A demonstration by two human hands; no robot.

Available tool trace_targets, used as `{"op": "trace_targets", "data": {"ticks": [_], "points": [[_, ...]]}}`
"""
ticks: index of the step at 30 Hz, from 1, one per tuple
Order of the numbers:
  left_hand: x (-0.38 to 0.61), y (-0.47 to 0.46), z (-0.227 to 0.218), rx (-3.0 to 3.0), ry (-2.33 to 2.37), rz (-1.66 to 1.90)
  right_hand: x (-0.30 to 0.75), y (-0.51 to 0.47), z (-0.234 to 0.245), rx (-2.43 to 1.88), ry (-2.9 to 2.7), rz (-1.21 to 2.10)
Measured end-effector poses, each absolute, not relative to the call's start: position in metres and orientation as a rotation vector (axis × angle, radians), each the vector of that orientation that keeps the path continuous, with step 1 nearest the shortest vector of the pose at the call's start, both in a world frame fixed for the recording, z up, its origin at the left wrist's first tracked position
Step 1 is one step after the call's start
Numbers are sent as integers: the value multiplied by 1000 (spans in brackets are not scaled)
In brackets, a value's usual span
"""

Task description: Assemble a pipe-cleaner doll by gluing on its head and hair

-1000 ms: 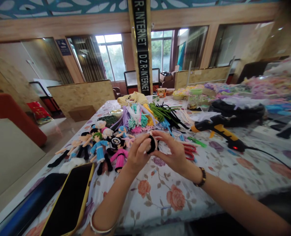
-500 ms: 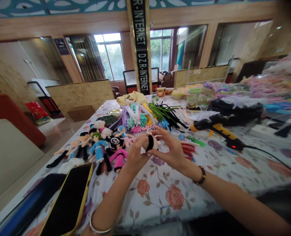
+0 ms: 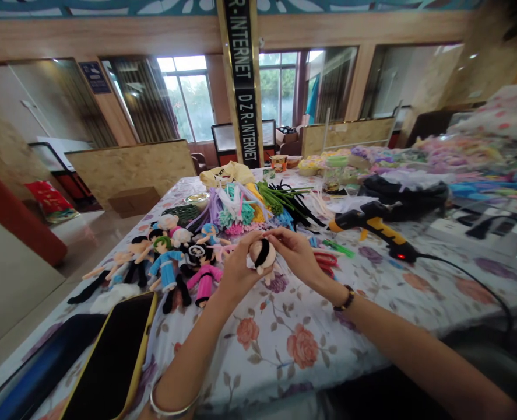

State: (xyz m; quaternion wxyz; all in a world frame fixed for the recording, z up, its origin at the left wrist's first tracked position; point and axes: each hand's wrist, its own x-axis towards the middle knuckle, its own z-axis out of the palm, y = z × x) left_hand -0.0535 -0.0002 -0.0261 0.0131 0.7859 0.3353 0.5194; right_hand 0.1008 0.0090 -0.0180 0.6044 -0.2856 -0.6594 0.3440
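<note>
1. While a dark, glossy slab lies at the near left, a phone in a yellow case sits just beside it, screen up and dark.
2. Beyond the phone, several fuzzy dolls lie crowded together, one in blue with green hair, another in bright pink.
3. Next comes the left hand, its fingers and thumb curled around a pale round piece, held up over the flowered tablecloth.
4. Across that piece runs a black band.
5. Behind the hands, coloured fuzzy stems lie bunched in mint, purple, yellow and green.
6. At the band's upper end, the right hand has its fingertips drawn together; whether they pinch the band, I cannot tell.
7. Just right of that hand are red handles, partly hidden.
8. Farther right rests a black-and-yellow glue gun, red light lit, cord trailing right.
</note>
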Motion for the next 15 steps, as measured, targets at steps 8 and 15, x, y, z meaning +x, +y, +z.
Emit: {"op": "trace_targets", "data": {"ticks": [8, 15], "points": [[-47, -2, -19, 2283, 907, 1629, 100, 8, -18, -726, -1572, 659], [-46, -2, -10, 2203, 836, 1612, 101, 7, -15, -704, -1483, 591]]}}
